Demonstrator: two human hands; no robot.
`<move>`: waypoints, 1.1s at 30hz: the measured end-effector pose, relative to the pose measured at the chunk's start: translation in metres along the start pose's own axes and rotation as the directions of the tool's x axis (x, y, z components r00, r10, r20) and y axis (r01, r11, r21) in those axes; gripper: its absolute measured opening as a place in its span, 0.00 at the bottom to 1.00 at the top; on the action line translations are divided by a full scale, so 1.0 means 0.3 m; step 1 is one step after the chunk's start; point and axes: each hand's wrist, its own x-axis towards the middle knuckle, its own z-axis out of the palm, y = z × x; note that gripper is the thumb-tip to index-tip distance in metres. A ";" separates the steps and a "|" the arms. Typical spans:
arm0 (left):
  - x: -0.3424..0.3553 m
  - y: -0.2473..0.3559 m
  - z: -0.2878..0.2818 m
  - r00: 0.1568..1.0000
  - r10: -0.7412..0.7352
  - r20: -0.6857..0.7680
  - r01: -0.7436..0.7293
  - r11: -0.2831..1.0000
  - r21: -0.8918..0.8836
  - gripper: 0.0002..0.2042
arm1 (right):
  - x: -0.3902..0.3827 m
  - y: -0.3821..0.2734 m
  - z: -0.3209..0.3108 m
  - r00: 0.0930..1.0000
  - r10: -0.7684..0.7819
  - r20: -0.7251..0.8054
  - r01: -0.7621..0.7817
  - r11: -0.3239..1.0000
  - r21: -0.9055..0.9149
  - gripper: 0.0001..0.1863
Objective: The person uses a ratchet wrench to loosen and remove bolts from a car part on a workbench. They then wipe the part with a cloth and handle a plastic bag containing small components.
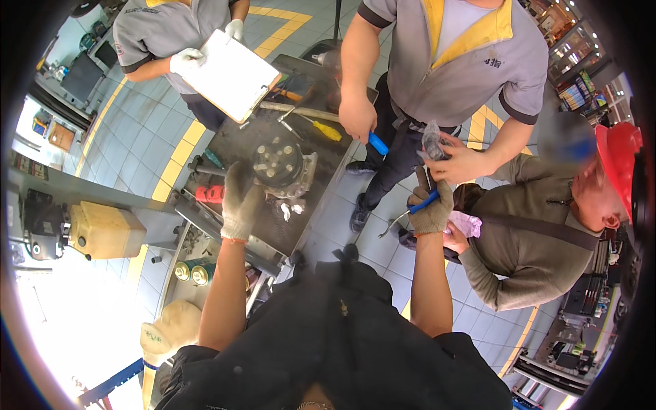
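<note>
My left hand (239, 205), in a beige knit glove, is raised over the near left of a metal workbench (232, 140). It holds nothing, with thumb and fingers apart. Beside it on the bench stands a round dark metal machine part (279, 162) with several studs or holes on top. My right hand (433, 212), gloved alike, is closed around the blue handle of a hooked hand tool (423, 203). The tool's thin metal shaft points down to the left and bends at its tip. Some of the right fingers stretch upward, close to a co-worker's hand (459, 158).
A yellow-handled screwdriver (328, 130), red pieces (210, 194) and white scraps (290, 208) lie on the bench. One co-worker holds a clipboard (232, 75), another a blue-handled tool (377, 143) and a grey crumpled item (432, 140). A red-helmeted person holds pink cloth (466, 223). Left stands a yellowish jerrycan (109, 229).
</note>
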 end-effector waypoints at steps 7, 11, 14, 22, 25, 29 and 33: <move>-0.078 -0.024 0.013 0.992 -0.083 -0.094 0.096 0.984 0.149 0.43 | 0.044 -0.075 -0.101 0.978 0.142 0.152 -0.134 0.989 -0.062 0.30; -0.114 -0.018 0.008 0.993 -0.084 -0.084 0.090 0.994 0.068 0.44 | 0.059 -0.073 -0.099 0.983 0.185 0.019 -0.174 0.950 -0.260 0.31; -0.156 -0.013 -0.001 0.987 -0.121 -0.101 0.126 0.991 0.047 0.45 | 0.057 -0.054 -0.068 0.988 0.138 -0.070 -0.155 0.869 -0.469 0.31; -0.303 -0.028 -0.021 0.958 -0.086 -0.272 0.144 0.969 0.203 0.44 | 0.026 -0.004 0.088 0.982 0.188 0.024 -0.104 0.639 -0.762 0.30; -0.352 -0.030 0.002 0.953 -0.105 -0.284 0.157 0.973 0.168 0.44 | 0.006 0.045 0.135 0.968 0.236 0.085 -0.050 0.513 -0.857 0.30; -0.384 -0.027 0.060 0.955 -0.087 -0.285 0.155 0.962 0.224 0.45 | -0.021 0.141 0.204 0.937 0.343 0.063 -0.064 0.348 -0.935 0.29; -0.405 -0.014 0.085 0.958 -0.041 -0.283 0.114 0.962 0.248 0.45 | -0.032 0.204 0.283 0.915 0.385 0.118 0.056 0.168 -0.984 0.27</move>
